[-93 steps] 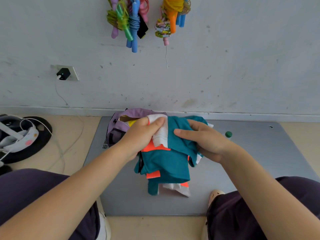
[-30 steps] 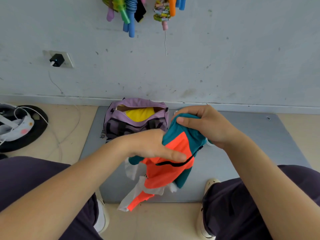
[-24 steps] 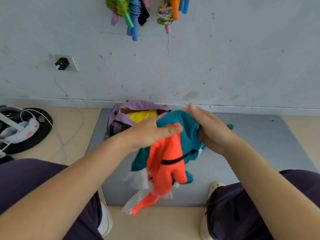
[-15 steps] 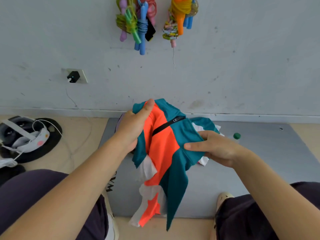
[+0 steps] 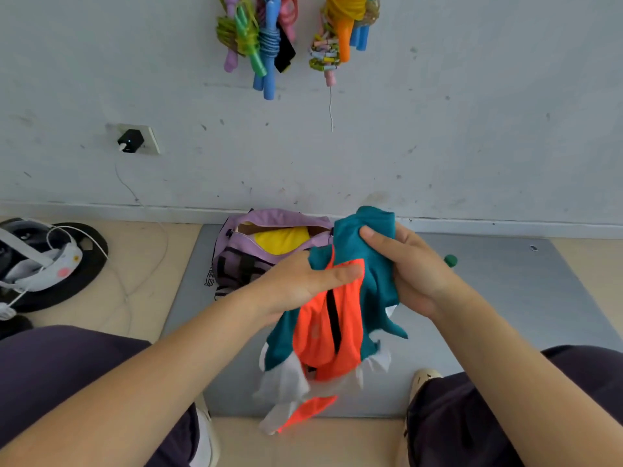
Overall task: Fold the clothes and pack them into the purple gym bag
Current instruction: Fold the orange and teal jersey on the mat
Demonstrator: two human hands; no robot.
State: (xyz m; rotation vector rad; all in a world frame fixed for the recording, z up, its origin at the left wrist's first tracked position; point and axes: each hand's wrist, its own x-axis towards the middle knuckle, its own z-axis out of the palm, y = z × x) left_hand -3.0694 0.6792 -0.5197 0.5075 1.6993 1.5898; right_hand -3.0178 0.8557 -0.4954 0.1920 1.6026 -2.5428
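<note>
Garment bunched back together in 2 hands, not yet folded

Purple gym bag (image 5: 236, 261) open on mat (image 5: 505, 298), yellow item (image 5: 279, 239) inside; left hand (image 5: 303, 284) pinching orange panel, garment (image 5: 337, 315) lifted off mat, narrower than 0.5 s ago, right hand (image 5: 414, 267) clutching teal top edge.

Your left hand (image 5: 303, 281) covers the near right corner of the bag (image 5: 242, 261), and the garment (image 5: 340, 298) hides the bag's right end. The garment's lower white and orange tails are blurred, so their folds cannot be read. The jump ropes (image 5: 263, 38) are cut off by the top edge.
</note>
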